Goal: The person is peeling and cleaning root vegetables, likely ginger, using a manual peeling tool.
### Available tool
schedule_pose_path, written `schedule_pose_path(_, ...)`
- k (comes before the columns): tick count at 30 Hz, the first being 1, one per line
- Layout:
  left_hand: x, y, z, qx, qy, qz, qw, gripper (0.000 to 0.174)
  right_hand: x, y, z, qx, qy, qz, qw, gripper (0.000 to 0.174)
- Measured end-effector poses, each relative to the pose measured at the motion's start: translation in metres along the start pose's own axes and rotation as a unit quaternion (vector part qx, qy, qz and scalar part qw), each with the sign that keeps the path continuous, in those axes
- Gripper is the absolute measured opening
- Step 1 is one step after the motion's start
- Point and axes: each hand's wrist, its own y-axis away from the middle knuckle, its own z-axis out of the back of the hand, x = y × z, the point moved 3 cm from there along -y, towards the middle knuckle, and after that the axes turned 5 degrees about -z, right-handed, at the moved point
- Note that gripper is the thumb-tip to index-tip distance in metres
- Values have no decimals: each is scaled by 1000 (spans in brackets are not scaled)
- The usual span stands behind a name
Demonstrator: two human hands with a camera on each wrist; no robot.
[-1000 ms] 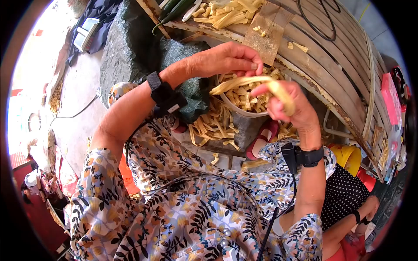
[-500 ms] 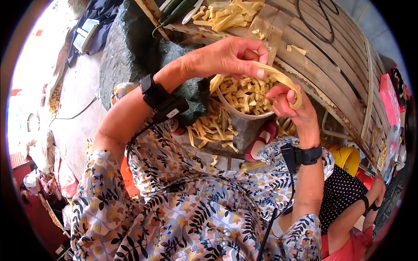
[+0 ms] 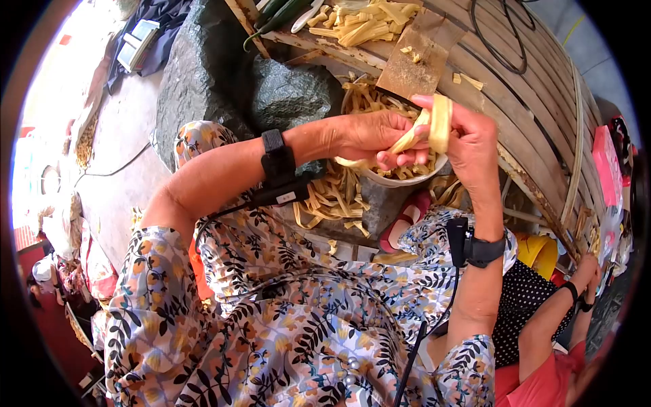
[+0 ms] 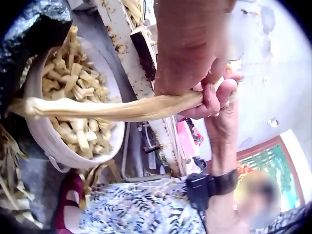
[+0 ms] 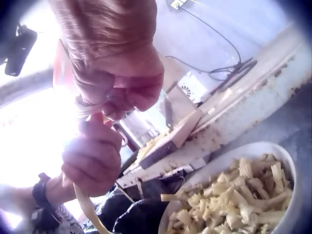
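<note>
A long pale yellow strip [image 3: 441, 123] is looped over the fingers of my right hand [image 3: 471, 139], which holds it. My left hand [image 3: 376, 133] pinches the same strip close beside the right fingers. In the left wrist view the rest of the strip [image 4: 122, 109] stretches back from the hands, ending in a thicker knob. Below the hands stands a white bucket [image 4: 33, 131] full of short knotted pale yellow pieces [image 5: 234, 195]. The hands partly cover the bucket in the head view.
Loose strips [image 3: 332, 200] lie on the floor beside the bucket. A dark green plastic bag [image 3: 291, 91] stands to the left. A slatted wooden bench [image 3: 522, 108] carries a small board [image 3: 417, 64] and more pieces [image 3: 366, 27]. Another person's arm [image 3: 549, 322] appears at lower right.
My left hand has come right and down to the right hand and now pinches the strip. The right hand has risen slightly, and the strip now loops closely over its fingers.
</note>
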Motion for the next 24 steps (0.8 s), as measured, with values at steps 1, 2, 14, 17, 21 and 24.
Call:
schedule_pose_path(1,5,-2,3,19,18,-16,1000,35,-2,0,2,-5,14,-17,1000,32)
schedule_pose_path(2,9,-5,6,40,36,-31,998,38,-4,1,1,-4,41,-67,997,31)
schedule_pose_path(14,-20,-2,15,-307,-294,-215,879,22,-23,-7,3,-239,311,119,912,20)
schedule_pose_path(17,-27,2,11,-290,-430,-237,822,25,-41,-13,4,-150,90,-3,985,15)
schedule_pose_path(21,-26,3,3,-273,-578,-211,739,27,-45,-14,4,-140,189,-14,972,9)
schedule_pose_path(24,-20,2,5,-279,-646,-249,665,26,-60,-15,-2,-181,266,26,947,8)
